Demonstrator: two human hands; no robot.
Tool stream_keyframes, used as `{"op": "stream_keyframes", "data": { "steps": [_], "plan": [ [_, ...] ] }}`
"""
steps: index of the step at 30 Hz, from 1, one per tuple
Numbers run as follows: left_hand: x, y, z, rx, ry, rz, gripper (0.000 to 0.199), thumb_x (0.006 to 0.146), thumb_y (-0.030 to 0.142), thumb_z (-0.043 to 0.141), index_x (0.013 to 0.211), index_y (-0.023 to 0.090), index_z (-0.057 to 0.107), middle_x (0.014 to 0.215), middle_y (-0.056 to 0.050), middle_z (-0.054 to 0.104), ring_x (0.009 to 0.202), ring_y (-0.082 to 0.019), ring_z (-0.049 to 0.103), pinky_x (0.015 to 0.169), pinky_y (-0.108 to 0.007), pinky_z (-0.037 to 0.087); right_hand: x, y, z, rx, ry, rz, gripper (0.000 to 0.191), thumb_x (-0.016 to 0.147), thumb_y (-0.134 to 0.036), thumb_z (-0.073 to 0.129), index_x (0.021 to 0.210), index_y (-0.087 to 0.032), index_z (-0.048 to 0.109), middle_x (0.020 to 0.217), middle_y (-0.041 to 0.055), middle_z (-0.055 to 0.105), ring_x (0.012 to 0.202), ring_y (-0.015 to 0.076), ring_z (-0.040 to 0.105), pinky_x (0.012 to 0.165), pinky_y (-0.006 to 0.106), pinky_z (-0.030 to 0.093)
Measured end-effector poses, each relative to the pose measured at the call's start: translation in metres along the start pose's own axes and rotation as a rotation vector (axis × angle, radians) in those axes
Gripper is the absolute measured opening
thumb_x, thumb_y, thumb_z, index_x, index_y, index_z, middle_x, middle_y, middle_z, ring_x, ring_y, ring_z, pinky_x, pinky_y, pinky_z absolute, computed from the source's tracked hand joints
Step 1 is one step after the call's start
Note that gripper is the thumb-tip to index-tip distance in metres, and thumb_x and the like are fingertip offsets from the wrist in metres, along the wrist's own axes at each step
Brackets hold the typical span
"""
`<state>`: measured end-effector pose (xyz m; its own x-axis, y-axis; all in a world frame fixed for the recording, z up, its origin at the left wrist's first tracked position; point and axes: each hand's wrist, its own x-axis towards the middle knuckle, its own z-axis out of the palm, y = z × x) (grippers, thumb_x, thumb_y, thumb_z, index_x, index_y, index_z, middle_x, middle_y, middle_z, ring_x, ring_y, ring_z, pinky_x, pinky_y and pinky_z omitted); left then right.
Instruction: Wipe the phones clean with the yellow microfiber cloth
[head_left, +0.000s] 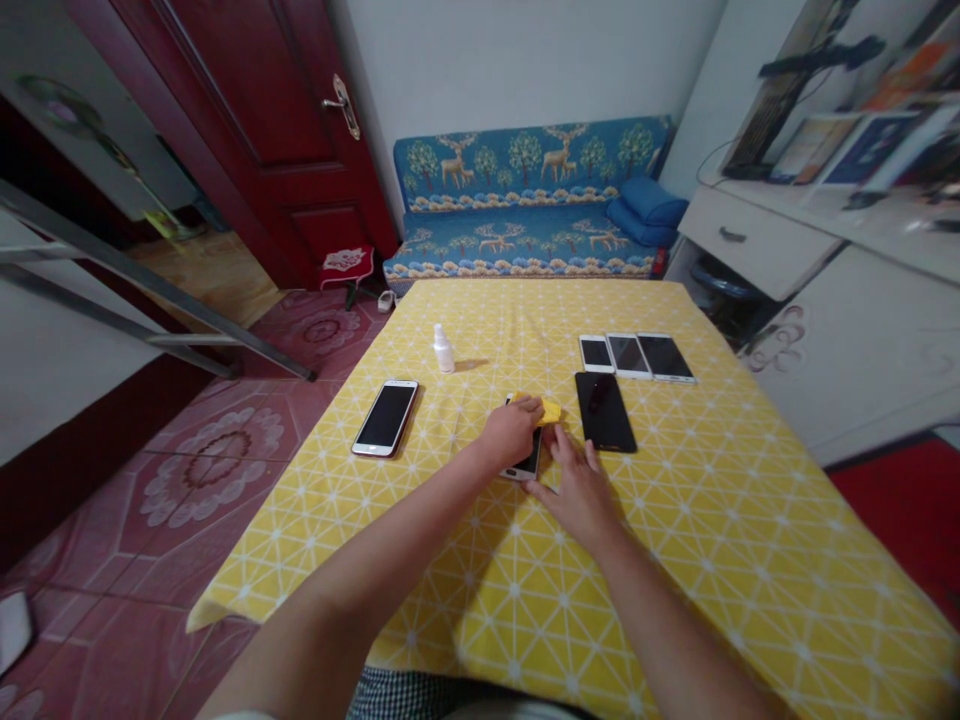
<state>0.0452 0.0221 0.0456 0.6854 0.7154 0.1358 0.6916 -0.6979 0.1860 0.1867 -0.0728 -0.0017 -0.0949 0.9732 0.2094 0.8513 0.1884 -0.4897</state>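
Near the table's middle a white-framed smartphone (529,461) lies face up, partly covered by my hands. My left hand (514,432) is closed on a yellow cloth (551,411) and presses it on the upper part of the screen. At the phone's lower right corner, my right hand (583,492) grips the edge, thumb at the bottom and forefinger along the right side; its other fingers spread toward a black tablet (606,412). Off to the left lies another white smartphone (386,418), screen up. Behind it stands a small white spray bottle (443,350).
Three white-framed devices lie side by side at the back right: a small phone (597,353), a middle phone (628,355) and a larger one (666,357). A yellow patterned tablecloth (675,560) covers the table. Beyond it is a blue sofa (517,235); a white cabinet (840,350) stands right.
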Motion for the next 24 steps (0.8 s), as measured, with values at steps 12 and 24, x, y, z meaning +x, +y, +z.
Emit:
{"op": "stream_keyframes", "data": {
  "steps": [12, 24],
  "plan": [
    [-0.067, -0.009, -0.007, -0.134, -0.097, 0.296, 0.053, 0.091, 0.009, 0.05, 0.144, 0.011, 0.05, 0.155, -0.017, 0.049, 0.147, -0.025, 0.043, 0.121, -0.038, 0.039, 0.0, 0.0, 0.0, 0.049, 0.036, 0.012, 0.089, 0.081, -0.031, 0.068, 0.156, -0.019, 0.021, 0.145, 0.0155, 0.061, 0.141, 0.0307, 0.052, 0.125, 0.062, 0.022],
    [-0.12, -0.02, -0.008, -0.086, -0.117, 0.336, 0.067, 0.092, 0.008, 0.05, 0.157, 0.014, 0.033, 0.163, -0.014, 0.036, 0.155, -0.023, 0.025, 0.125, -0.039, 0.034, 0.0, 0.0, -0.003, 0.025, -0.016, 0.005, 0.088, 0.078, -0.023, 0.062, 0.156, -0.018, 0.022, 0.15, 0.0155, 0.056, 0.144, 0.0308, 0.049, 0.126, 0.061, 0.02]
  ]
}}
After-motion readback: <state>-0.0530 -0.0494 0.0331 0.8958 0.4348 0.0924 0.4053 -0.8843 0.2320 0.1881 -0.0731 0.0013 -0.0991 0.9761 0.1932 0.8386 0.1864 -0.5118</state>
